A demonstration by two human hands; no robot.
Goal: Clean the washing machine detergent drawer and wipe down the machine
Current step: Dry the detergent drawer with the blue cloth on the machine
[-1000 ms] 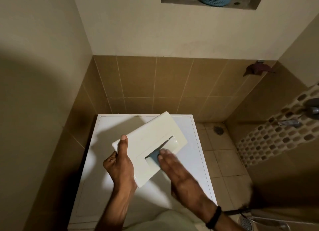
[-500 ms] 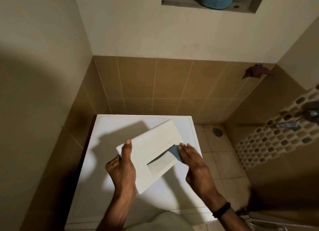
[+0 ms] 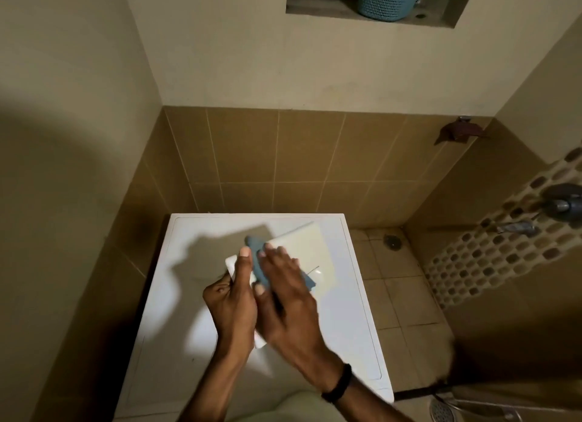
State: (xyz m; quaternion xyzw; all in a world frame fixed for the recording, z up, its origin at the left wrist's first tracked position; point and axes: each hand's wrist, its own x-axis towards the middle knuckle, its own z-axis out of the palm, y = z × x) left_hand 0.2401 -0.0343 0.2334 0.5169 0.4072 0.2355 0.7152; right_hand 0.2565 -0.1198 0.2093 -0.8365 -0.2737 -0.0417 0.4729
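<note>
The left hand (image 3: 234,298) grips the drawer (image 3: 310,248) by its near left edge alone, thumb laid straight up the front face and the other fingers curled behind, so the whole piece hangs from one side, tilted in the air above the top of the washing machine (image 3: 195,295). The blue cloth (image 3: 256,251) lies across the front under the right hand (image 3: 285,298), whose fingers are stretched fairly flat and press it rather than clutch it. The likely trouble is leverage: a hard push well away from the gripped edge could twist the smooth drawer out of the pinch, and it would knock the lid or go over the right rim to the tiled floor (image 3: 393,295). The loosely pressed cloth could also slide off.
</note>
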